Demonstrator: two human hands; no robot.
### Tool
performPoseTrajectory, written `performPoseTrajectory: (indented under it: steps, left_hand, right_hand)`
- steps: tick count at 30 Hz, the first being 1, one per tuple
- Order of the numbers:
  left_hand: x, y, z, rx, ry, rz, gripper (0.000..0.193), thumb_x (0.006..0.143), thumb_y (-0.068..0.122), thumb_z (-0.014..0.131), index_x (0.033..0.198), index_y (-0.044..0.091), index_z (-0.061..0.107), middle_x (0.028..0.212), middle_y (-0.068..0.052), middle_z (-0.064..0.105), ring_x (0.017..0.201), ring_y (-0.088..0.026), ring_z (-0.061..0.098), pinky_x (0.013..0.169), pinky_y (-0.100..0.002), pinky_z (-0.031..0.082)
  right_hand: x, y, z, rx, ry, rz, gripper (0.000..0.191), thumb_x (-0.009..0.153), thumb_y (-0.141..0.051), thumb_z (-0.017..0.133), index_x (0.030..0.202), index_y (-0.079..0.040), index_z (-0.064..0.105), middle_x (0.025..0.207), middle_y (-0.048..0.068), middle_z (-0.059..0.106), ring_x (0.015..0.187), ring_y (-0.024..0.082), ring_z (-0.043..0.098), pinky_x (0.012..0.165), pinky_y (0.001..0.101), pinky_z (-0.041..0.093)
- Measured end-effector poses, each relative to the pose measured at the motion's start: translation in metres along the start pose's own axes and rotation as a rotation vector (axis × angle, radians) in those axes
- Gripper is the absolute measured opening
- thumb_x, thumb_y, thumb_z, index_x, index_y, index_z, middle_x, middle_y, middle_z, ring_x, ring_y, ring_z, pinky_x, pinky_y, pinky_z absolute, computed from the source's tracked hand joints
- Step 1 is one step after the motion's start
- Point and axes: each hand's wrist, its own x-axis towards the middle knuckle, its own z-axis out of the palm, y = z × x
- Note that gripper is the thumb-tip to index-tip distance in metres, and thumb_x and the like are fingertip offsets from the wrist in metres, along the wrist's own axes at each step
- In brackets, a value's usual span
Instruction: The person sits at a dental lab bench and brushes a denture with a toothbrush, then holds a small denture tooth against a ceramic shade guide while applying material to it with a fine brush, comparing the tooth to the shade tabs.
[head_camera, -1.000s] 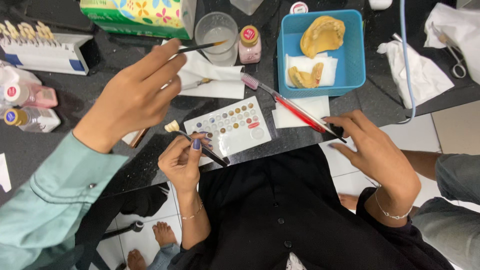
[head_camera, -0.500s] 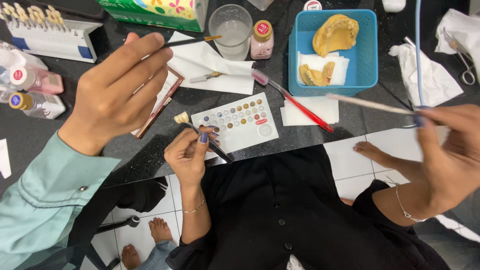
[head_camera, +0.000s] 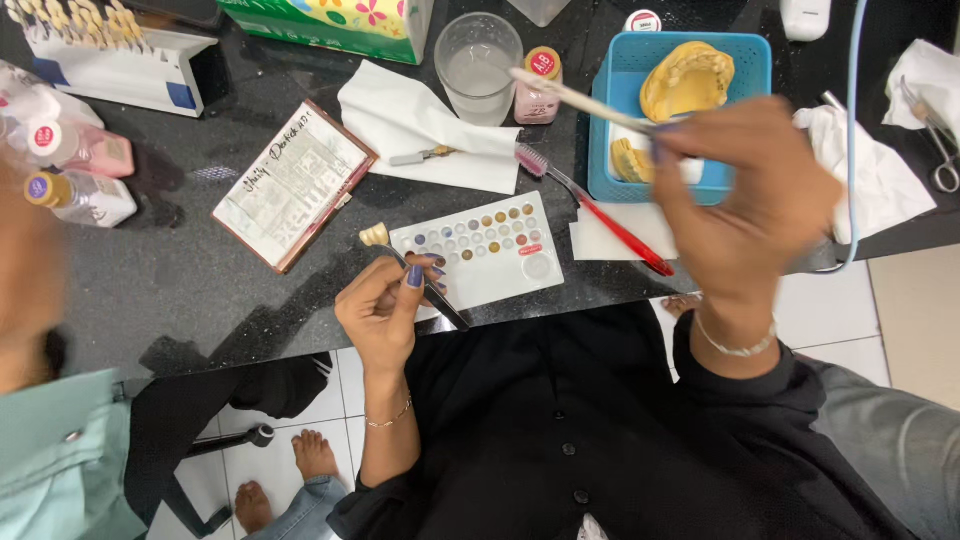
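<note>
at the far left edge a blurred arm in a pale green sleeve (head_camera: 60, 455) belongs to another person. on the dark worktop (head_camera: 180, 290) beside it lie two small bottles (head_camera: 80, 170) with red and yellow caps, and farther back a white rack of tooth shade tabs (head_camera: 110, 50). right of these a small notebook (head_camera: 292, 183) with handwriting lies tilted, well apart from the bottles.

near the worktop's near edge the person's left hand (head_camera: 385, 310) has its grip closed on dark tweezers (head_camera: 430, 292), whose tips carry a small pale tooth piece (head_camera: 374, 234) just beside the left edge of a white palette (head_camera: 485, 245) dotted with coloured wells. beyond the palette a white tissue (head_camera: 425, 125) holds a small metal tool, and a clear cup (head_camera: 479, 65) of cloudy liquid stands next to a pink bottle (head_camera: 541, 85). a red-handled toothbrush (head_camera: 590, 205) lies slantwise between the palette and a blue tray (head_camera: 610, 150).

the right hand (head_camera: 750, 205), raised and slightly blurred, has its grip pinched together on a thin pale brush (head_camera: 575, 97) that points left over the tray toward the cup. in the tray sits a yellow dental cast (head_camera: 685, 80). at the far right crumpled white tissue (head_camera: 880, 175) lies on the worktop.
</note>
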Motion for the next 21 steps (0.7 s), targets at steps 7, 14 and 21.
performPoseTrajectory:
  steps: [7, 14, 21]
  left_hand:
    - [-0.002, -0.002, 0.001, -0.011, -0.021, 0.008, 0.016, 0.098, 0.005, 0.068, 0.091, -0.009, 0.072, 0.09, -0.015, 0.074, 0.072, -0.012, 0.07, 0.058, -0.019, 0.053]
    - [-0.006, -0.003, -0.004, -0.009, -0.008, -0.012, 0.016, 0.098, 0.004, 0.067, 0.091, -0.01, 0.072, 0.089, -0.016, 0.074, 0.071, -0.013, 0.069, 0.059, -0.019, 0.052]
    - [-0.003, -0.007, -0.01, -0.084, -0.022, 0.027, 0.016, 0.101, 0.003, 0.067, 0.091, -0.009, 0.07, 0.089, -0.016, 0.071, 0.082, -0.018, 0.074, 0.068, -0.024, 0.058]
  right_hand:
    - [0.021, -0.009, 0.046, 0.033, -0.081, 0.053, 0.018, 0.098, 0.01, 0.075, 0.114, 0.002, 0.072, 0.103, 0.011, 0.072, 0.089, 0.019, 0.07, 0.076, 0.0254, 0.054]
    - [0.004, -0.003, 0.049, 0.096, -0.06, 0.129, 0.013, 0.109, 0.007, 0.073, 0.121, 0.002, 0.072, 0.103, 0.012, 0.071, 0.09, 0.02, 0.068, 0.077, 0.0265, 0.053]
    - [-0.032, -0.004, 0.03, 0.283, 0.243, 0.259, 0.014, 0.109, -0.01, 0.063, 0.118, 0.0, 0.066, 0.102, 0.012, 0.068, 0.088, 0.018, 0.069, 0.075, 0.0276, 0.058]
